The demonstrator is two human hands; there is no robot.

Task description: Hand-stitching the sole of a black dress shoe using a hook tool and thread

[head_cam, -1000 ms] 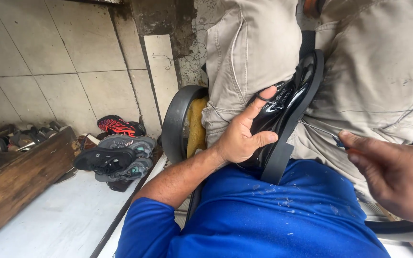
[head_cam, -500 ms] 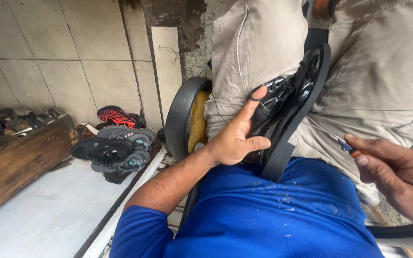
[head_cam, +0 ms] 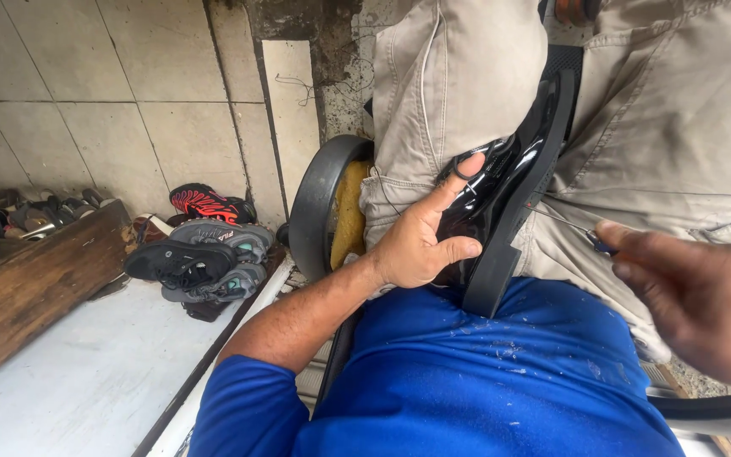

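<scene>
A glossy black shoe (head_cam: 509, 169) lies sole-edge up between my knees, on my beige trousers (head_cam: 450, 76). My left hand (head_cam: 420, 237) grips its upper, thumb stretched along the shiny leather. My right hand (head_cam: 704, 296) comes in from the right and pinches a thin metal tool with a blue handle (head_cam: 590, 239). The tool's tip touches the edge of the sole (head_cam: 528, 203). My blue shirt (head_cam: 484, 381) fills the lower frame.
A black chair armrest (head_cam: 319, 199) with yellow foam stands left of my thigh. Several worn sneakers (head_cam: 200, 254) are piled against the tiled wall. A wooden plank (head_cam: 27, 288) lies on the pale floor at the left.
My right hand has drawn closer to the shoe, bringing the tool tip to the sole edge. The camera has shifted slightly; my left hand keeps its grip.
</scene>
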